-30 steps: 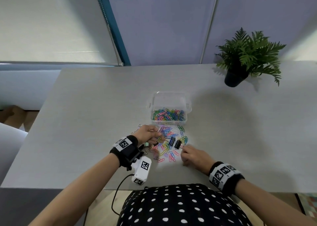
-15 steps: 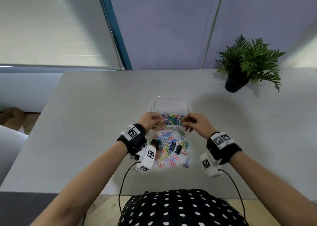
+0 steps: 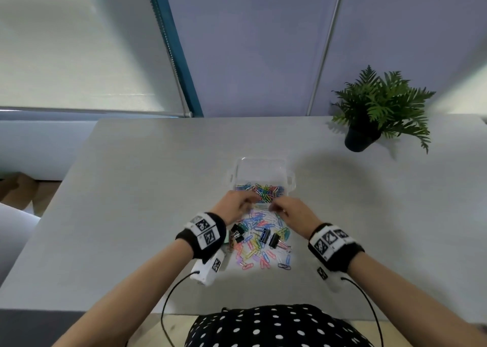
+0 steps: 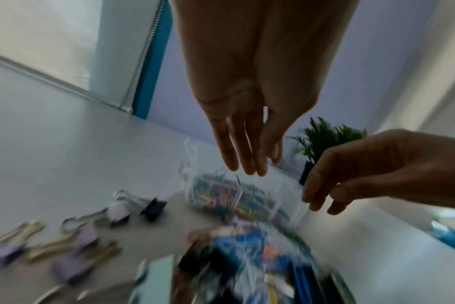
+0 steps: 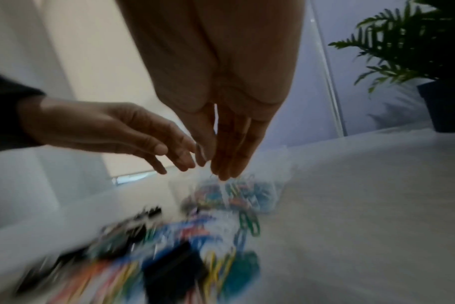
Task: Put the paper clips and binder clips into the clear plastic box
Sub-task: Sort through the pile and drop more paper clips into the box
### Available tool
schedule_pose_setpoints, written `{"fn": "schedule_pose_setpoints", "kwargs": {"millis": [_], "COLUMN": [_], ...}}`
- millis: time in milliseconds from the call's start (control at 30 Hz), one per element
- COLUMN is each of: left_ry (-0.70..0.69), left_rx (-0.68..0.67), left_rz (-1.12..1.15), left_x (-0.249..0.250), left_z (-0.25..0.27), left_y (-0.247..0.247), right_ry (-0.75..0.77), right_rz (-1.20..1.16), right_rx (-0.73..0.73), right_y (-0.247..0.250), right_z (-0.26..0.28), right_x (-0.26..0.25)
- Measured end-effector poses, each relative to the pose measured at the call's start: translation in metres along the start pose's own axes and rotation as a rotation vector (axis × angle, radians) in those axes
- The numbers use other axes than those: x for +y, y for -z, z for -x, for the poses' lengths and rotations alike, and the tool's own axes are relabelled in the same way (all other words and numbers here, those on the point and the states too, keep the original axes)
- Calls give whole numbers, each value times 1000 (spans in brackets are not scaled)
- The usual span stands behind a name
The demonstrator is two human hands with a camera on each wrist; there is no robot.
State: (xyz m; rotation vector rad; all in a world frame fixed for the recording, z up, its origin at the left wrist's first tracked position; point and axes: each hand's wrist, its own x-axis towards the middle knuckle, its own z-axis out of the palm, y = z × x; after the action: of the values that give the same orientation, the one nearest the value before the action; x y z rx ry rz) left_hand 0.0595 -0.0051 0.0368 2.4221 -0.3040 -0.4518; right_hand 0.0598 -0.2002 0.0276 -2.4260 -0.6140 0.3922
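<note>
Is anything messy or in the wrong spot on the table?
Yes. Lots of colorful paper clips and some binder clips lie scattered on the table in front of the clear box instead of inside it. Nothing looks broken.

The clear plastic box (image 3: 263, 171) looks glossy and see-through; the paper clips (image 3: 259, 244) are thin wire in bright coloured coating. The binder clips (image 3: 274, 240) show matt black bodies with shiny metal handles, on a matt pale grey table (image 3: 131, 188).
</note>
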Motion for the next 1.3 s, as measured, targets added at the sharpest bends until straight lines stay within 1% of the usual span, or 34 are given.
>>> {"fn": "schedule_pose_setpoints", "kwargs": {"millis": [67,100,167,233,333,367,467,567,633,767,800,867,933,967,1000,1067,1133,1200,1233,1300], "left_ry": [-52,-65,-63,-54,-37,-28,-37,-45,-44,-43,-49,-82,-113,-128,-143,-170,-181,-177,-175,-172], "left_rx": [-92,-104,-78,-28,36,56,85,74,73,56,64,80,67,46,16,-61,-145,-186,-190,-186], "left_rz": [-72,-109,-138,-134,-76,-58,-29,-22,-54,-110,-124,-156,-179,-187,-200,-234,-237,-249,-267,-300], "left_x": [-4,-5,-6,-6,-7,-8,-13,-17,-17,-18,-17,-15,-12,-9,-7,-1,4,8,9,13], "left_z": [10,13,14,15,16,17,20,23,24,26,28,30,34,35,35,36,36,34,33,31], "left_y": [-16,-24,-34,-40,-43,-43,-43,-48,-51,-55,-55,-55,-55,-56,-58,-66,-75,-81,-82,-82], "right_ry": [11,3,13,24,23,24,7,-42,-89,-242,-260,-278,-306,-329,-355,-401,-365,-234,-151,6], "right_rz": [111,173,288,338,304,299,293,266,180,-128,-164,-143,-25,50,115,203,287,358,369,385], "right_rx": [-133,-203,-291,-289,-211,-206,-248,-281,-299,-373,-368,-277,-138,-93,-71,-81,-40,64,76,2], "right_y": [-16,-24,-38,-46,-49,-48,-41,-31,-22,0,5,14,18,17,15,6,-3,-10,-13,-24], "right_z": [14,18,23,23,20,18,11,4,1,5,8,14,20,22,25,29,34,35,36,37], "right_x": [3,4,5,4,4,4,6,6,4,1,4,14,30,39,46,55,54,44,36,27]}}
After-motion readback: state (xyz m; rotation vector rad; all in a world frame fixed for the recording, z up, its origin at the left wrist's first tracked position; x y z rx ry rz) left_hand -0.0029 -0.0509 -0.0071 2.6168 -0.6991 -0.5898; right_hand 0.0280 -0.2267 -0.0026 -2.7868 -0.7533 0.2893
